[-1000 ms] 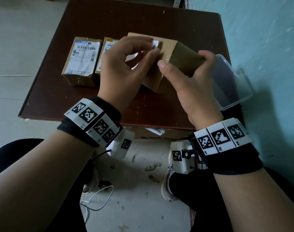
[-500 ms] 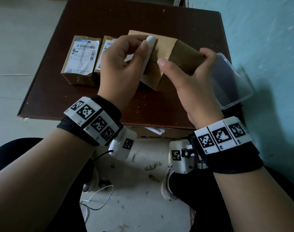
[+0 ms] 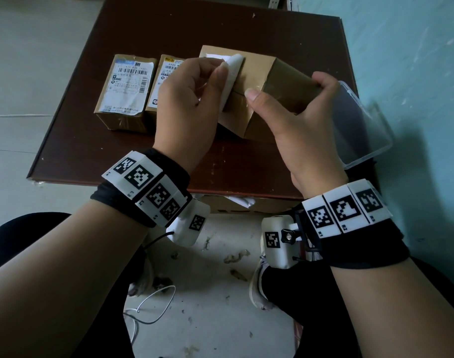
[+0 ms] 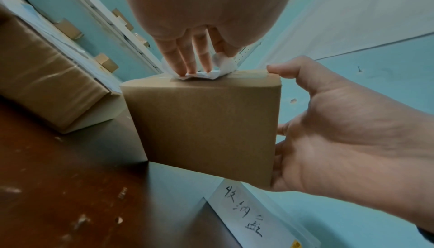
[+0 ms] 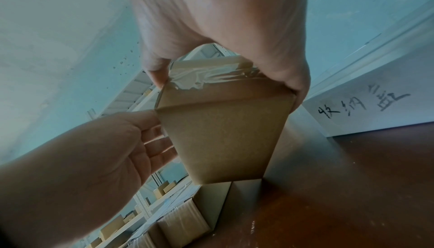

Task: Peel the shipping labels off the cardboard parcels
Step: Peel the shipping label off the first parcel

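Label [image 3: 231, 73] further off parcel [image 3: 259, 99]

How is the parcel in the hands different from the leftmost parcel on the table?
The held parcel is tilted on one edge, gripped by the right hand; the leftmost parcel lies flat, untouched. The held parcel's label is partly peeled and curled in the left hand; the leftmost parcel's label is fully stuck, its barcodes showing. The held parcel looks larger. Both are brown taped cardboard on the dark table.
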`<state>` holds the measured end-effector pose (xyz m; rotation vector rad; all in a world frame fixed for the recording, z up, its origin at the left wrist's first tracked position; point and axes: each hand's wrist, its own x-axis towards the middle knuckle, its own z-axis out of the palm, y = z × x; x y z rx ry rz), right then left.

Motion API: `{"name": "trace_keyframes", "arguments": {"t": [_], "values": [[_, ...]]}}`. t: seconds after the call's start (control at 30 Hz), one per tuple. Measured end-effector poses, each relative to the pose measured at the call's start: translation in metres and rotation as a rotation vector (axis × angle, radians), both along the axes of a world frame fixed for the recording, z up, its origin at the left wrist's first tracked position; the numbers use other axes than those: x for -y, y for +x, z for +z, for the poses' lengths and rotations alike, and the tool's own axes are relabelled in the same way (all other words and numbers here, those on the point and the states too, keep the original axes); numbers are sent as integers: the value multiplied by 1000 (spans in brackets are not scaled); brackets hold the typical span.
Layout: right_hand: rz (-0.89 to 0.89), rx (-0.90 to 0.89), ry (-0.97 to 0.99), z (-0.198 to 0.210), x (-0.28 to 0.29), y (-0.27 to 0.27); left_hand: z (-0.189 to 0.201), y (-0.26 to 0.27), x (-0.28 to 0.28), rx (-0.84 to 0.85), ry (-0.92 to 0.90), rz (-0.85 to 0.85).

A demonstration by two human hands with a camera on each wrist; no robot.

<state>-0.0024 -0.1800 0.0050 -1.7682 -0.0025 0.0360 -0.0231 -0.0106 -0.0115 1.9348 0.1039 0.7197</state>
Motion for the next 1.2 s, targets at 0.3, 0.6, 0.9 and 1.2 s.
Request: {"name": "trace_keyframes", "arguments": {"t": [0.3,0.6,0.9,1.2], "values": [[-2,0,3,2,2,-1,2,2,-5,-131,-192,-1],[-12,-20,11,-1,3,3,11,-3,0,-115,-253,-16],[-20,-24,43,-2,3,4,11,-3,1,-111,-274,-65],[-35,-16,20,0,4,4,4,0,-4,-128,-112,-38]]}}
